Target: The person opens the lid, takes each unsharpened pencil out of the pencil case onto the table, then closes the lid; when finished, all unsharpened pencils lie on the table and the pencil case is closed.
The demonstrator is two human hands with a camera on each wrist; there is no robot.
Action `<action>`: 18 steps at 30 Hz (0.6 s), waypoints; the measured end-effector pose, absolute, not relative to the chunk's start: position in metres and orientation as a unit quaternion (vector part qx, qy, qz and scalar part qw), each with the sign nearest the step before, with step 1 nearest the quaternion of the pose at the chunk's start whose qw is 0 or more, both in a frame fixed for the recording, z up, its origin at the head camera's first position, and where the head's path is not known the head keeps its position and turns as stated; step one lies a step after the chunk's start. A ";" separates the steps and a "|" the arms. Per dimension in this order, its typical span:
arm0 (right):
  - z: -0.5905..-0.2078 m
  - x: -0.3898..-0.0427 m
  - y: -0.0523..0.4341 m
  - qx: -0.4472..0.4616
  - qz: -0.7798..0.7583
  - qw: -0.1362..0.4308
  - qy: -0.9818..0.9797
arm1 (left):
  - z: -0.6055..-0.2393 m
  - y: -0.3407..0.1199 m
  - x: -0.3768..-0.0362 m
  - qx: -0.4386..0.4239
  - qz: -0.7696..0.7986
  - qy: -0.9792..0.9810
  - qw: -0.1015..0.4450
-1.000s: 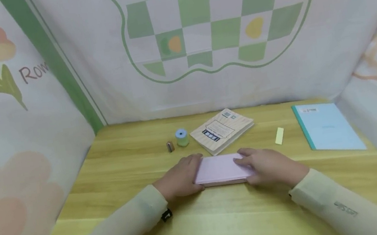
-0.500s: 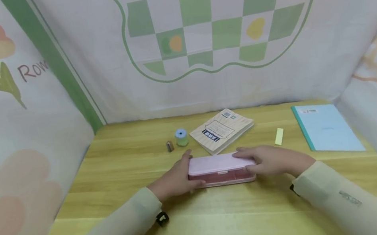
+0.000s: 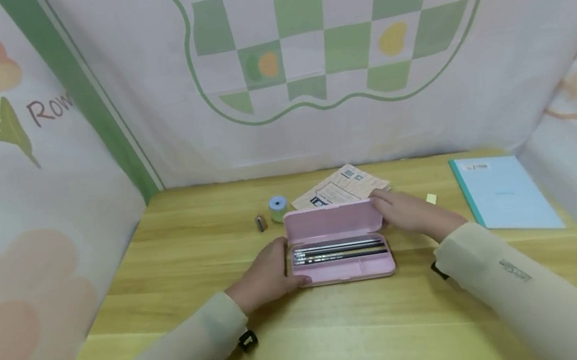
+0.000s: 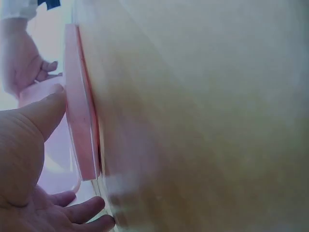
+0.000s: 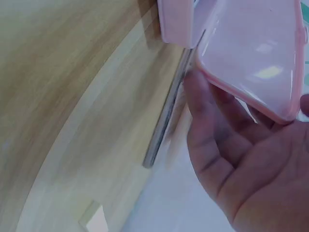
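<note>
A pink pencil case [image 3: 342,269] lies open mid-table in the head view, its lid [image 3: 333,223] standing up at the back. Several pencils [image 3: 340,251] lie in its tray. My left hand [image 3: 291,262] grips the left end of the base, thumb on the front corner. My right hand [image 3: 383,203] holds the lid's upper right corner. The left wrist view shows the thumb [image 4: 43,116] against the pink case's edge [image 4: 82,121]. The right wrist view shows the lid [image 5: 251,53] resting against my fingers [image 5: 207,111].
Behind the case lie a tan booklet [image 3: 342,188], a blue-green tape roll [image 3: 278,208] and a small brown sharpener [image 3: 261,222]. A yellow slip [image 3: 431,198] and a light blue notebook [image 3: 503,193] sit to the right. Cloth walls enclose three sides of the wooden table [image 3: 343,332].
The shut case has been opened: my right hand swung the lid up and back while my left hand kept hold of the base. The pencils inside now show.
</note>
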State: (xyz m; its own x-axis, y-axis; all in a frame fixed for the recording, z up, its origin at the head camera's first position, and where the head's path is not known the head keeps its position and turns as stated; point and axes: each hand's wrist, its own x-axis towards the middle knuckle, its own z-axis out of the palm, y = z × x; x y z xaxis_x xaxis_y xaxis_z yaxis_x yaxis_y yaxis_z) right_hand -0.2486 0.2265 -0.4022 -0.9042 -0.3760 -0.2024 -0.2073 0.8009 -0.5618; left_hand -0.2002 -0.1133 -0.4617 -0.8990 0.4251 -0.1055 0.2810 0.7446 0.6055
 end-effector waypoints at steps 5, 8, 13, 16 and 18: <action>-0.403 -0.263 0.223 -0.109 -0.277 0.153 0.942 | -0.460 -0.113 -0.199 0.236 0.273 0.926 0.108; -0.405 -0.267 0.222 -0.081 -0.284 0.170 0.940 | -0.462 -0.114 -0.201 0.243 0.278 0.922 0.115; -0.412 -0.269 0.221 -0.071 -0.270 0.168 0.945 | -0.468 -0.118 -0.207 0.214 0.345 0.900 0.156; -0.414 -0.267 0.222 -0.066 -0.267 0.162 0.948 | -0.471 -0.120 -0.209 0.206 0.367 0.891 0.170; -0.413 -0.262 0.220 -0.060 -0.272 0.144 0.950 | -0.472 -0.121 -0.210 0.204 0.373 0.888 0.173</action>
State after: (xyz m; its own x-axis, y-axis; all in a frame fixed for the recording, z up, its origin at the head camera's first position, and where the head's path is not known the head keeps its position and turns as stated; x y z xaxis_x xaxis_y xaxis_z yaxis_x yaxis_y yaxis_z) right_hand -0.2617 0.2203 -0.4135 -0.9516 -0.1922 -0.2399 -0.0361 0.8448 -0.5338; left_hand -0.2100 -0.1210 -0.4720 -0.8565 0.4922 -0.1555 0.2338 0.6385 0.7332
